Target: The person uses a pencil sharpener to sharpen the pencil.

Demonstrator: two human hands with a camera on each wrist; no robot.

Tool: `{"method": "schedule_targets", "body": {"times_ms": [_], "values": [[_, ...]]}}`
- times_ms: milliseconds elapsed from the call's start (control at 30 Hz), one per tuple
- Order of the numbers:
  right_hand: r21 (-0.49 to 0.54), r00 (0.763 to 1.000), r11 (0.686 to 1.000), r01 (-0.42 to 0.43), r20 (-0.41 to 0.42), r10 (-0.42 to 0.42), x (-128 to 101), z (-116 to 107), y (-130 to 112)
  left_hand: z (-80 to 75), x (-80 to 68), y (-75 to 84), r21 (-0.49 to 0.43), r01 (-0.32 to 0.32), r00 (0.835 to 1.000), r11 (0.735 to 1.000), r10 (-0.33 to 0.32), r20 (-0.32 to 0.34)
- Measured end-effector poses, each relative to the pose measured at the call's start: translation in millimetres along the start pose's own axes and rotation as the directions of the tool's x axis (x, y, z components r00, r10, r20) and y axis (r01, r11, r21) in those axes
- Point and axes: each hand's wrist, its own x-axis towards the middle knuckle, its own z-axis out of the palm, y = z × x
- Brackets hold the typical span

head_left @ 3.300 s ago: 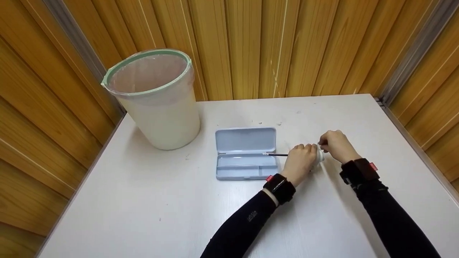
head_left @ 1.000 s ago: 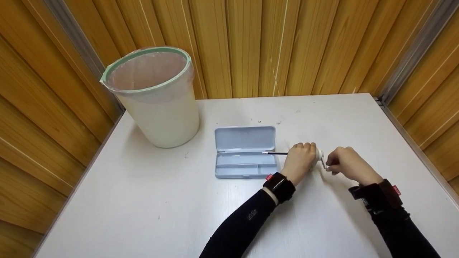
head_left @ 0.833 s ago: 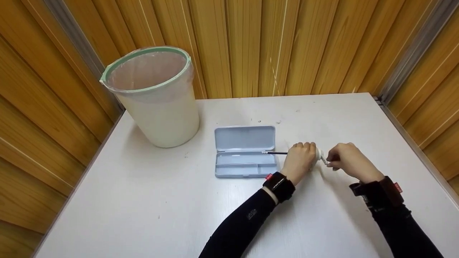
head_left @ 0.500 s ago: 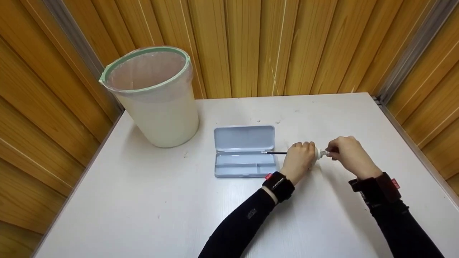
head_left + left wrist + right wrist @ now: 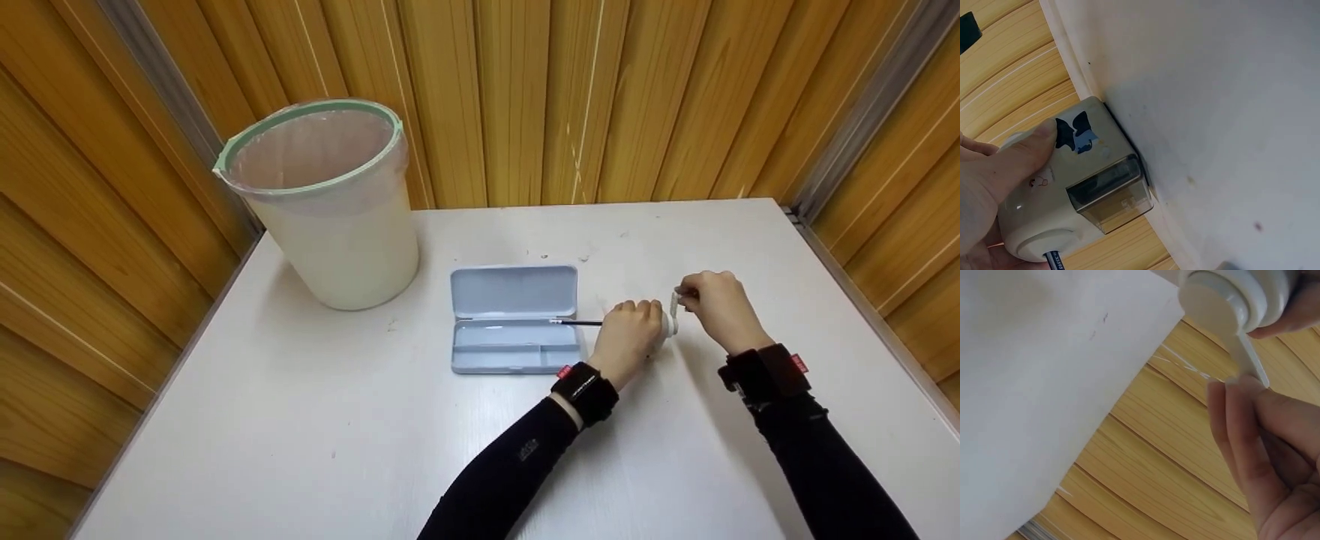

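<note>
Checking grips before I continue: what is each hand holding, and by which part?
Left hand grips the pencil sharpener round its body; right hand pinches its crank handle.

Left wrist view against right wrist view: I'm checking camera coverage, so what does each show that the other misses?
Only the left wrist view shows the sharpener's cream body, its clear shavings drawer and the pencil entering the front, with the left hand gripping it. Only the right wrist view shows the crank handle pinched by the right hand. Both show the white table and the wooden wall.
</note>
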Motion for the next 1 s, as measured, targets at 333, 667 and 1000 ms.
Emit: {"method": "schedule_targets", "body": {"times_ms": [333,667,1000], "values": [[0.018,0.999,1.000,-0.026,0.037,0.025,5.7,16.7,16.8,2.4,-1.1,2.8,-0.017,0.007,1.000,1.000,-0.007,-0.010],[0.021,0.984,0.997,-0.080,0.159,0.076,2.7,33.5,30.6,1.3,-1.3,4.0,-0.039,0.000,1.000,0.999,0.000,0.003],[0.091,0.946,0.990,-0.105,0.315,0.072,-2.5,36.8,34.3,1.8,-0.7,0.0,-0.028,0.001,1.000,1.000,-0.001,-0.016]]}}
